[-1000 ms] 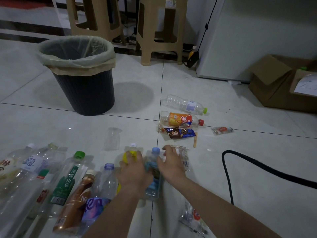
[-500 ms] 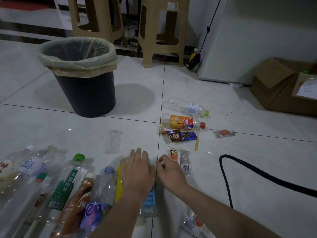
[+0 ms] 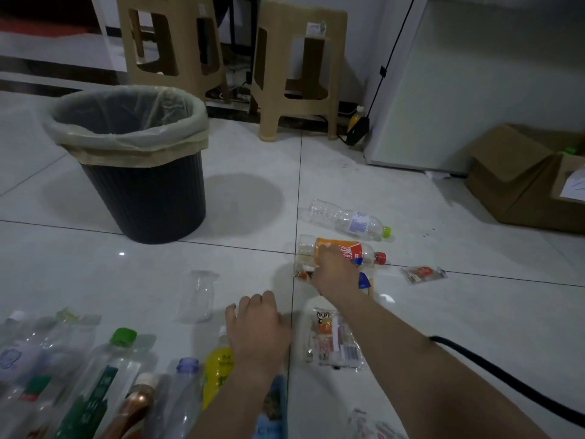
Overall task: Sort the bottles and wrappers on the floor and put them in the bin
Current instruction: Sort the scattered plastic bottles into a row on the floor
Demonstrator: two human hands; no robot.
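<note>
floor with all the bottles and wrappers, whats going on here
A person is sorting litter on the tiled floor. Their right hand reaches forward and grips the orange-label bottle, which lies beside a clear bottle. The left hand rests, fingers curled, at the near row of bottles, by the yellow bottle; whether it holds anything is unclear. The snack wrapper lies loose, and no litter shows inside the lined bin.

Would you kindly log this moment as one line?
right hand: grips orange-label bottle | left hand: rests by yellow bottle | bin: upright, lined
</note>
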